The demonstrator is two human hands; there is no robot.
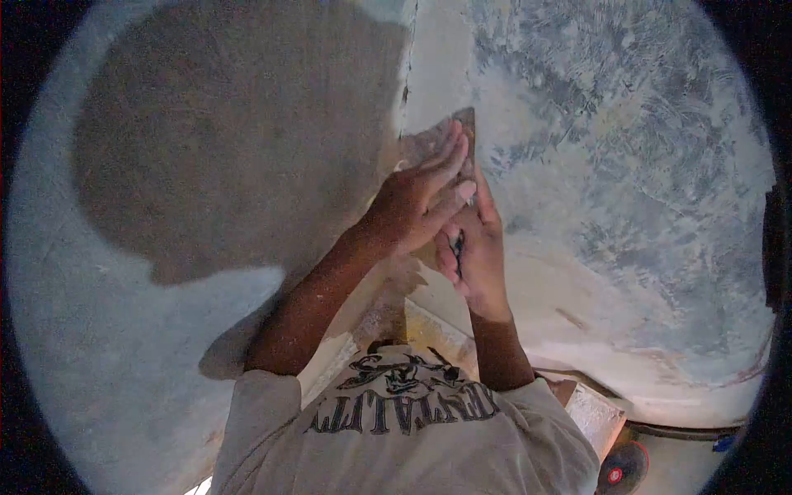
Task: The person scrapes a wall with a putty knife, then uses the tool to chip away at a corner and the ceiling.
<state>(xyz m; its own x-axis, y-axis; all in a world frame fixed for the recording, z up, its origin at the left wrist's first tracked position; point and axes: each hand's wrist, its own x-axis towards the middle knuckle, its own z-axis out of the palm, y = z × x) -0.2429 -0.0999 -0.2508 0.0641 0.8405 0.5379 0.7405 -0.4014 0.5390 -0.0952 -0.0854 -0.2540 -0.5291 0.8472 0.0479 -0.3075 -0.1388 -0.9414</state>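
My right hand (483,256) is wrapped round the dark handle of a putty knife; much of it is hidden by my fingers. The putty knife (468,117) shows a dark blade corner pointing up, against the pale strip (441,66) where two wall faces meet. My left hand (417,202) lies over the blade with its fingers stretched out along it, the thumb beside my right hand. Along the left edge of the strip runs a thin dark crack (405,95).
A smooth grey wall (49,289) with my head's shadow fills the left. To the right is a wall face with patchy white filler (610,148). Low at right are a whitish board (594,417) and a dark round disc with a red centre (617,474).
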